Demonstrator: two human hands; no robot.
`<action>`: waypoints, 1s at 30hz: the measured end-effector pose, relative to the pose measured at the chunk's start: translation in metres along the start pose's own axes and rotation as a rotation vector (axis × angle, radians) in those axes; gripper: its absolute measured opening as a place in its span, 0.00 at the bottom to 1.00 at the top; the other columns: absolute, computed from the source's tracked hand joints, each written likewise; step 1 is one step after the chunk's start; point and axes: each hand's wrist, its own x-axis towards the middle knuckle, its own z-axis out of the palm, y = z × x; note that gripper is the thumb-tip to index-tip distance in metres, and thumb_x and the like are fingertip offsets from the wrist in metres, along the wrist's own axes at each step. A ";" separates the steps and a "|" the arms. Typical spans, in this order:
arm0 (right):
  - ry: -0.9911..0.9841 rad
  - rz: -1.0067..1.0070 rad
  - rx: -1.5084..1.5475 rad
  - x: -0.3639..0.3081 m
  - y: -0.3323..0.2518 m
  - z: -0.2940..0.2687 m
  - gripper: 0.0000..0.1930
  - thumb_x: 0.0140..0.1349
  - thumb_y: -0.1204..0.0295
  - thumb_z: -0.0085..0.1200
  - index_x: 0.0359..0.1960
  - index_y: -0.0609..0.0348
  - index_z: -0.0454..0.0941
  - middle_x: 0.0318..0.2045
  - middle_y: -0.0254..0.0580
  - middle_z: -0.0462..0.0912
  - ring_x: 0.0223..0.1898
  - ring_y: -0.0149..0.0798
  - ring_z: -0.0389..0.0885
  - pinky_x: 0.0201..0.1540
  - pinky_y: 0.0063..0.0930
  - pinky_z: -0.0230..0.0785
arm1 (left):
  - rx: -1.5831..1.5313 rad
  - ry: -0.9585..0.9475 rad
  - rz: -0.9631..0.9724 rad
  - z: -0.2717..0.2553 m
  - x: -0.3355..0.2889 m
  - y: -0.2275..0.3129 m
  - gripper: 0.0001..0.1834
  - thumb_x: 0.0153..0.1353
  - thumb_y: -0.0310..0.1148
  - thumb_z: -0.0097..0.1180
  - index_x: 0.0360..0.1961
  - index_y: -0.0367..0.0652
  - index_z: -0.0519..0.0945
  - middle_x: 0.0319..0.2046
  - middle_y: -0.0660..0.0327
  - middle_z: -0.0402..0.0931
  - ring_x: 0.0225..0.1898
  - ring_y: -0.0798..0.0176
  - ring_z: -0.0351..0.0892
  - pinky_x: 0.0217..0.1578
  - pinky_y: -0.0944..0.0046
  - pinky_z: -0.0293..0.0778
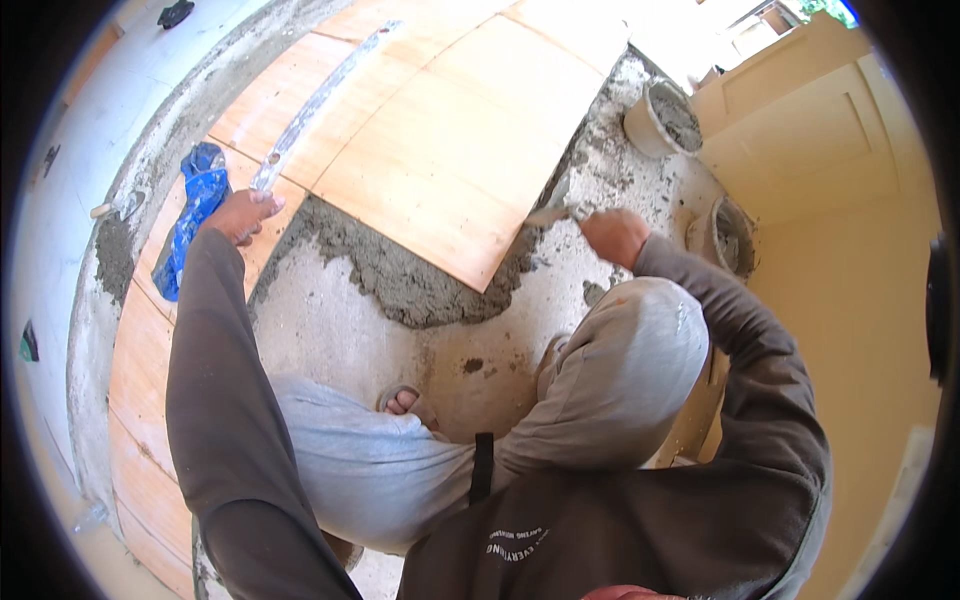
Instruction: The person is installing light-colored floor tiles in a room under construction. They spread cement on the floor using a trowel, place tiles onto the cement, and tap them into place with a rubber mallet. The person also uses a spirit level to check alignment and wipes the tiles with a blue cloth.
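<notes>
My left hand (pixel 243 216) is closed around the near end of a long, mortar-smeared metal straightedge (pixel 325 105), which lies across the wood-patterned floor tiles. A crumpled blue cloth (pixel 200 205) lies just left of that hand. My right hand (pixel 614 238) grips what looks like a trowel (pixel 550 214) by the right edge of a large tile (pixel 460 150); motion and small size blur its shape. Wet grey mortar (pixel 400 280) spreads out from under the tile's near edges and corner.
Two buckets, an upright one (pixel 655 125) holding mortar and a nearer one (pixel 722 238), stand at the right beside yellowish cabinet panels (pixel 820 140). Bare, mortar-spotted concrete (pixel 330 310) lies before my feet. Another small trowel (pixel 118 208) rests near a mortar patch at far left.
</notes>
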 end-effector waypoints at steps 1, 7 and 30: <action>-0.047 0.026 0.045 -0.008 -0.015 -0.012 0.10 0.61 0.73 0.52 0.31 0.60 0.87 0.29 0.52 0.89 0.31 0.52 0.91 0.33 0.46 0.83 | -0.016 0.004 -0.001 -0.002 0.003 -0.003 0.37 0.64 0.52 0.68 0.66 0.37 0.76 0.28 0.69 0.65 0.26 0.73 0.59 0.25 0.66 0.59; -0.298 0.004 0.233 -0.029 -0.054 -0.020 0.09 0.64 0.72 0.54 0.42 0.61 0.84 0.32 0.51 0.89 0.39 0.53 0.91 0.41 0.47 0.84 | 0.084 -0.024 -0.100 -0.004 -0.014 0.006 0.42 0.64 0.53 0.67 0.72 0.39 0.71 0.40 0.63 0.75 0.35 0.67 0.66 0.33 0.61 0.69; 0.210 -0.397 0.233 -0.037 0.064 0.009 0.14 0.67 0.53 0.59 0.38 0.49 0.80 0.22 0.46 0.83 0.30 0.54 0.87 0.32 0.50 0.78 | -0.006 0.170 -0.079 -0.025 -0.085 0.079 0.43 0.62 0.65 0.63 0.71 0.52 0.72 0.64 0.64 0.74 0.55 0.65 0.75 0.58 0.61 0.73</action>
